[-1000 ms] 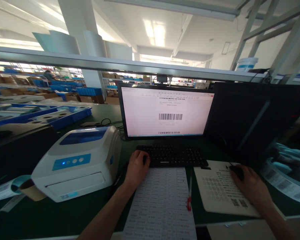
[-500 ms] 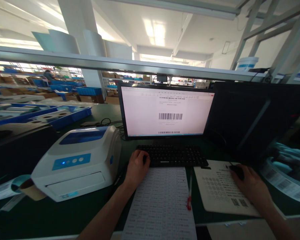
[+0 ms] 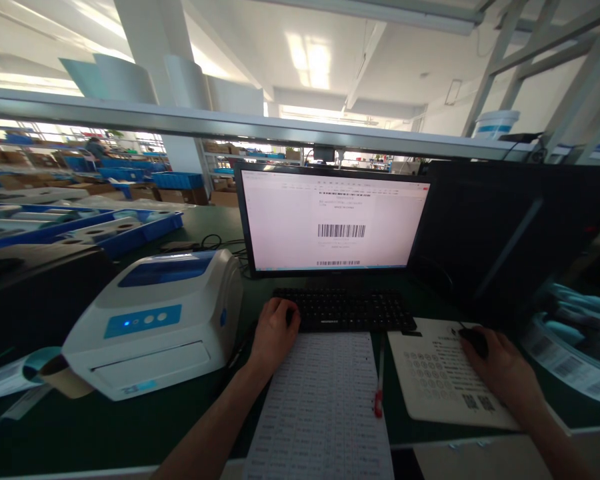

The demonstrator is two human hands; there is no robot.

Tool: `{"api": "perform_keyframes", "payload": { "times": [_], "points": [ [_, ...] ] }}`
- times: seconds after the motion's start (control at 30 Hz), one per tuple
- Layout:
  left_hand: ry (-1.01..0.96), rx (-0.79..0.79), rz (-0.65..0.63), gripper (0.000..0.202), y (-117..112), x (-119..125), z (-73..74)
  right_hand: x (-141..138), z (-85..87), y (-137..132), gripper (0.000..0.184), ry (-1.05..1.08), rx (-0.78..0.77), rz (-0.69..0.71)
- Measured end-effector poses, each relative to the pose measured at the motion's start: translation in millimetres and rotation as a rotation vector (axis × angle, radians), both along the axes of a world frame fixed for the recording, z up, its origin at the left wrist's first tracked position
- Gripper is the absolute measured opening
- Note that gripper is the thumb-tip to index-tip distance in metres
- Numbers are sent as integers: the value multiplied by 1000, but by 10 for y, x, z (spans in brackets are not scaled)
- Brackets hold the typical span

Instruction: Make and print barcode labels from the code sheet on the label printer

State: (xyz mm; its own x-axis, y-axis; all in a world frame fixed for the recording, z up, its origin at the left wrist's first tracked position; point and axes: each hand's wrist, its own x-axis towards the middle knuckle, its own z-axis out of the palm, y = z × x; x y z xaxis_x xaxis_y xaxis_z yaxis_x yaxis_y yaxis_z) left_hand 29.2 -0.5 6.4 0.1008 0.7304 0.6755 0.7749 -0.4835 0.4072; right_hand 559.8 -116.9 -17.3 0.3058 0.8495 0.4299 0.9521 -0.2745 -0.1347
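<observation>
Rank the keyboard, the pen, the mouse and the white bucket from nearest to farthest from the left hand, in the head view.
1. keyboard: the left hand rests on its left end.
2. pen: just right of the printed sheet.
3. mouse: far right, under the right hand.
4. white bucket: high up, back right.

Behind the flat black plastic keyboard (image 3: 347, 310), at 12 o'clock, stands the black-framed flat monitor (image 3: 333, 223), at its 9 o'clock sits the white boxy plastic printer (image 3: 155, 323), at 6 lies the white printed paper sheet (image 3: 323, 407), at 4 the beige card pad (image 3: 440, 383) bearing the black mouse (image 3: 474, 340), with the thin white pen (image 3: 379, 377) between sheet and pad
</observation>
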Motion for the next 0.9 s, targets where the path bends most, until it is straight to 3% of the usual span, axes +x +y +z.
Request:
{"api": "perform_keyframes", "payload": {
  "times": [0.9],
  "points": [
    [-2,0,-11,11,-18,4,18,-45,31,-8,60,-15,10,8]
  ]
}}
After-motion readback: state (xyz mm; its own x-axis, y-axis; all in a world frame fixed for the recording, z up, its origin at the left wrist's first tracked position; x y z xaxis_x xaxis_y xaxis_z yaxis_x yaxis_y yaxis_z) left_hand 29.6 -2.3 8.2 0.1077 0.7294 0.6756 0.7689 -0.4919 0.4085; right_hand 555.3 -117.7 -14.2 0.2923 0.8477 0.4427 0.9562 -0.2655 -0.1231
